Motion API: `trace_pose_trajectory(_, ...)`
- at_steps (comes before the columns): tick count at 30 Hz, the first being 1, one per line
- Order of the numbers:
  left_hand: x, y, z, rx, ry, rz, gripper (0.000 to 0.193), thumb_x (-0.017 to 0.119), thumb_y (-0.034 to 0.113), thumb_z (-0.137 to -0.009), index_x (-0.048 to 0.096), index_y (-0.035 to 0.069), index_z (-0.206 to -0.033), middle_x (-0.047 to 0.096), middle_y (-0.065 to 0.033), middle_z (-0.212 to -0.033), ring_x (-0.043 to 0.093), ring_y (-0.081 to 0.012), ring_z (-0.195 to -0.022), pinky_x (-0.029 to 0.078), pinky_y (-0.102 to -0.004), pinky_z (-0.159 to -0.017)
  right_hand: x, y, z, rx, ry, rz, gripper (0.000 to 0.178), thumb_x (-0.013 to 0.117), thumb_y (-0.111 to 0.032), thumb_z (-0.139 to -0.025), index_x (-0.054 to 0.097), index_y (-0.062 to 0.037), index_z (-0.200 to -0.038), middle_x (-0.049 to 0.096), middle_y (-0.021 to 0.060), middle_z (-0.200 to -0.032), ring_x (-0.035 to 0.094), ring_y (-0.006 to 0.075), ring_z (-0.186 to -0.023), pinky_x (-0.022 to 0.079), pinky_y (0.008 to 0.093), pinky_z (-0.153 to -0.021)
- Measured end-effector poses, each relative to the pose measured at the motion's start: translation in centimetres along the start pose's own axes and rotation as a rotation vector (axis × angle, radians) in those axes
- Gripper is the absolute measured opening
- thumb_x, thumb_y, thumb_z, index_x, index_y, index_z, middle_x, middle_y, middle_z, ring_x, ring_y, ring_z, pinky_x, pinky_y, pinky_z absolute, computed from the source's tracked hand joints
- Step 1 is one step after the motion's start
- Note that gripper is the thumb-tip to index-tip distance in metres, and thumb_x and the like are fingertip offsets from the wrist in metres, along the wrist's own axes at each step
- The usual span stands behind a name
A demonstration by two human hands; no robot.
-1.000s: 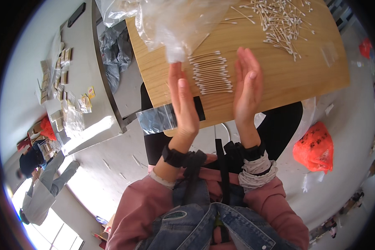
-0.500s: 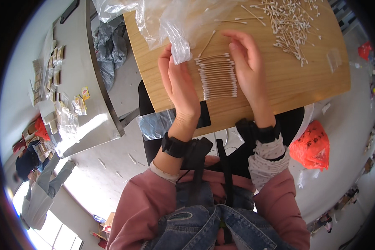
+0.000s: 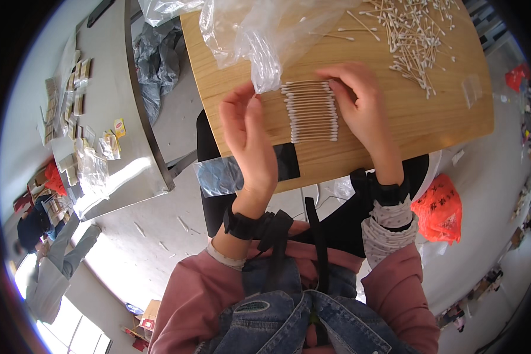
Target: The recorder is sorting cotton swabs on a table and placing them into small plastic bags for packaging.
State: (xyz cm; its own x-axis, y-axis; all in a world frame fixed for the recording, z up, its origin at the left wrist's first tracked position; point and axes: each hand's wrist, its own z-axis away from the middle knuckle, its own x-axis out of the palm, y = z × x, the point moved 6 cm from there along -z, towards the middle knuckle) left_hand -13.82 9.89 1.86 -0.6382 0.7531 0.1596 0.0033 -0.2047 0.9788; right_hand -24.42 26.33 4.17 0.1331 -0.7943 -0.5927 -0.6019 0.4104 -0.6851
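Cotton swabs (image 3: 311,112) lie side by side in a neat row on the wooden table (image 3: 419,127), white tips lined up at both ends. At the row's upper right corner, my right hand (image 3: 363,103) is open, its curved index finger and thumb by the swab tips. My left hand (image 3: 249,135) is left of the row, loosely curled, with thumb and index tips apart beside the hanging end of a clear plastic bag (image 3: 265,65). Whether those fingertips touch the bag is unclear.
A loose heap of cotton swabs (image 3: 416,47) covers the far right of the table, with a few stray ones to its left. Small clear packets (image 3: 471,88) lie near the right edge. A metal table (image 3: 121,106) with packs stands left; a red bag (image 3: 439,206) rests right.
A swab that lay slanted above the row no longer shows there, and the row's top is straighter. My right hand has come down toward the row; my left fingers have drawn down from the bag.
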Motion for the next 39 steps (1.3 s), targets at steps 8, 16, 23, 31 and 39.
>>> trace_pose_trajectory(8,5.0,0.0,3.0,0.554,-0.539,-1.191,0.089,0.061,0.051,-0.094,0.029,-0.007,-0.153,0.026,-0.0219,-0.162,0.018,-0.0349,-0.154,0.014,-0.0542,-0.123,0.1,-0.9,-1.9,-0.106,-0.202,0.247,0.012,0.065,0.0,-0.082,0.064,-0.0047,-0.093,0.068,0.0079,-0.088,0.062,0.0316,-0.086,0.048,0.0424,-0.081)
trace_pose_trajectory(16,4.3,0.5,2.8,0.587,-0.523,-1.152,0.079,0.064,0.043,-0.093,0.038,-0.006,-0.149,0.041,-0.0222,-0.153,0.034,-0.0354,-0.145,0.022,-0.0519,-0.121,-7.2,2.3,0.7,0.218,-0.173,0.313,0.018,0.064,-0.001,-0.082,0.06,-0.0014,-0.099,0.064,0.0101,-0.084,0.064,0.0297,-0.08,0.052,0.0372,-0.071)
trace_pose_trajectory(23,2.5,3.4,-0.7,0.572,-0.376,-0.867,0.017,0.068,0.004,-0.089,0.064,0.002,-0.105,0.063,-0.0132,-0.098,0.057,-0.0342,-0.093,0.046,-0.0428,-0.082,-16.6,1.0,13.9,0.561,0.052,0.101,0.009,0.061,0.0,-0.094,0.061,0.0005,-0.103,0.062,0.0029,-0.095,0.057,0.0097,-0.083,0.048,0.0249,-0.075)
trace_pose_trajectory(31,4.8,0.9,-3.2,0.481,-0.558,-1.118,0.011,0.069,0.014,-0.088,0.067,0.005,-0.093,0.068,-0.0141,-0.088,0.061,-0.0367,-0.093,0.047,-0.0456,-0.082,-11.6,-3.5,20.6,0.814,0.263,-0.328,0.008,0.062,0.004,-0.094,0.062,-0.001,-0.099,0.059,0.0012,-0.093,0.056,0.0063,-0.08,0.045,0.02,-0.073)
trace_pose_trajectory(39,5.4,1.1,-3.6,0.484,-0.611,-1.286,0.012,0.066,0.011,-0.09,0.063,0.002,-0.098,0.066,-0.0171,-0.091,0.06,-0.0377,-0.094,0.047,-0.0477,-0.082,-7.5,-5.8,17.9,0.733,0.271,-0.54,0.01,0.061,0.007,-0.093,0.062,0.0008,-0.101,0.058,0.0036,-0.101,0.058,0.0075,-0.084,0.046,0.0202,-0.073)
